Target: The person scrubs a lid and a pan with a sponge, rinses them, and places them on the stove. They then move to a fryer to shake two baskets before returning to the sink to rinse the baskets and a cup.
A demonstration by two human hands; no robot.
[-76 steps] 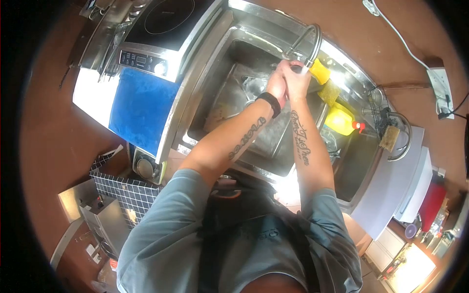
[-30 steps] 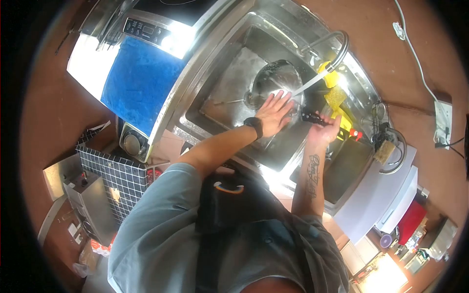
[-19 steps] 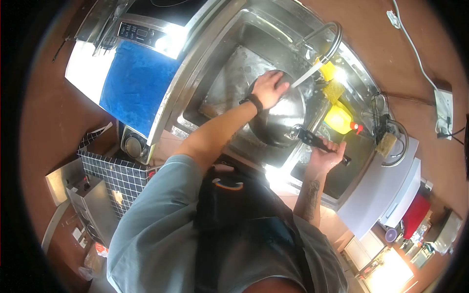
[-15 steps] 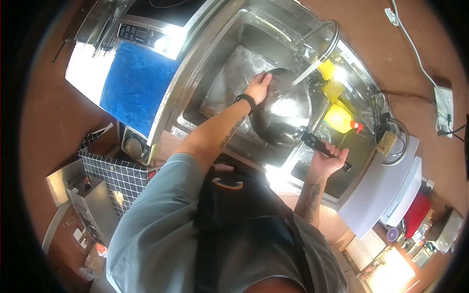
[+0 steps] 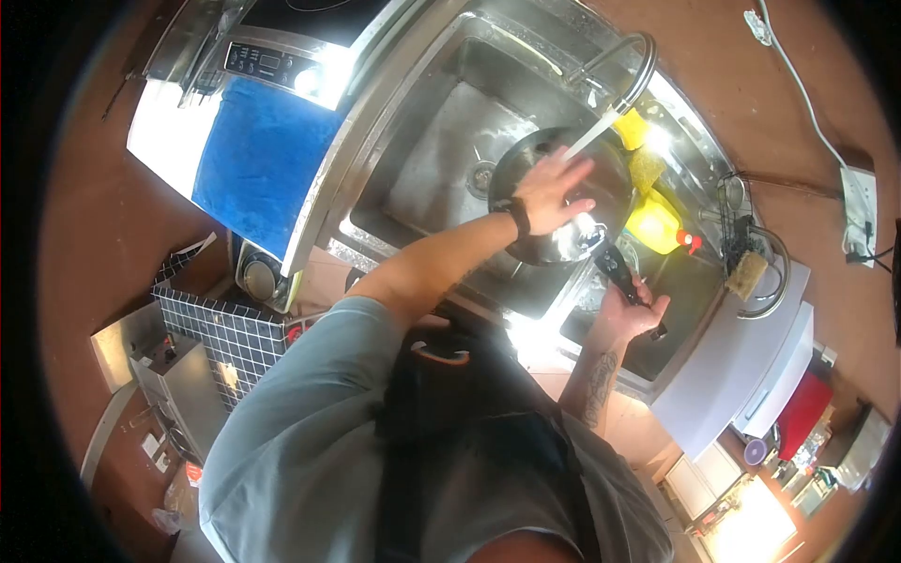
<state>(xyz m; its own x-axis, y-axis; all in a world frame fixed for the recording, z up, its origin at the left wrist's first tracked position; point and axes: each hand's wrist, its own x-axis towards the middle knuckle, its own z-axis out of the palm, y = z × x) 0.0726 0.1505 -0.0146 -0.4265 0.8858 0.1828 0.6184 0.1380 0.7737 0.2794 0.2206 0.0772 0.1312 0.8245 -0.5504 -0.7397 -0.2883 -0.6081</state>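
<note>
A dark round frying pan [image 5: 514, 167] is over the sink, with its black handle [image 5: 616, 270] pointing down and right. Fingers wrapped around that handle, my right hand [image 5: 631, 310] grips the pan near the divider between the two basins. My left hand [image 5: 554, 197], with a black band on the wrist, lies over the pan, its fingers spread and slightly blurred. A stream of water [image 5: 595, 137] runs from the curved faucet [image 5: 649, 70] down to the pan by my left fingertips.
Right of the pan are yellow sponges [image 5: 645, 171] and a yellow bottle with a red cap [image 5: 654, 223]. The large steel basin [image 5: 427, 155] shows its drain. A blue cloth [image 5: 267, 169] covers the counter at left, below a cooktop [image 5: 314, 23]. Another sponge [image 5: 747, 274] sits at far right.
My left hand has gone from the pan's left edge to over its middle, opening out. The pan has shifted up and right and turned, uncovering the drain. My right hand keeps its handle grip.
</note>
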